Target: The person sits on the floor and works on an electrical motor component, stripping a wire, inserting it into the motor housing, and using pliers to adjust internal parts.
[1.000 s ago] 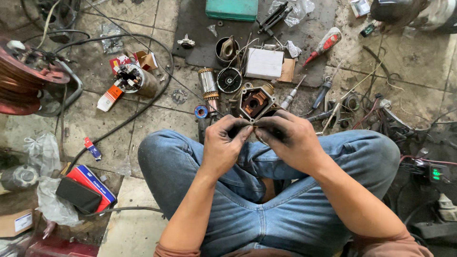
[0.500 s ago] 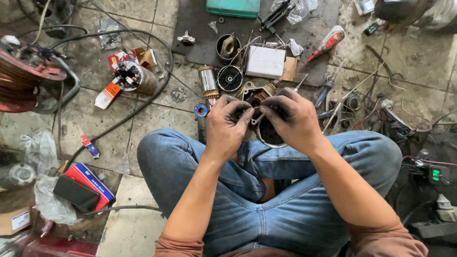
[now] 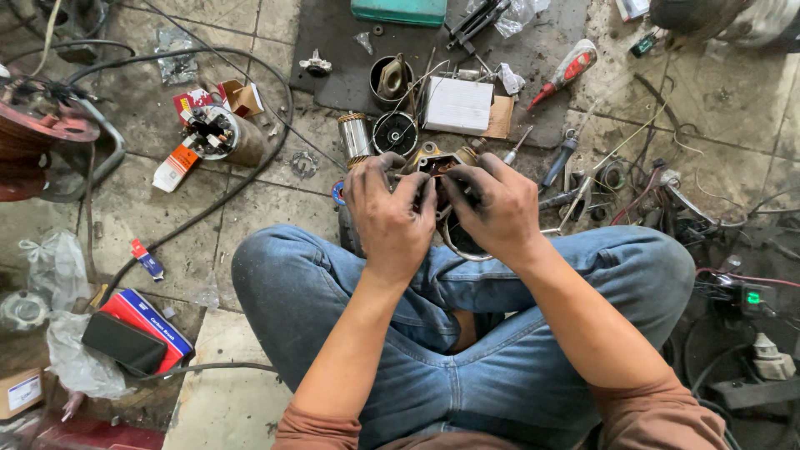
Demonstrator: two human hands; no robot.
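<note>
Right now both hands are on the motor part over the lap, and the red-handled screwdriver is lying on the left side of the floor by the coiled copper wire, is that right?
Not quite. Both hands, left hand and right hand, are on the motor part, but the red-handled screwdriver lies at the upper right, on the dark mat, far from the copper coil. The head view shows it.

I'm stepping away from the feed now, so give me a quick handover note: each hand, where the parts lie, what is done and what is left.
Left hand and right hand: both grip the motor housing above the crossed legs, fingers on its windings.
Nearby on the floor: armature, round black part, white box, red-handled screwdriver.
Done: housing is open, armature is out.
Left: I cannot tell how far the winding work has got; the hands hide it.
</note>
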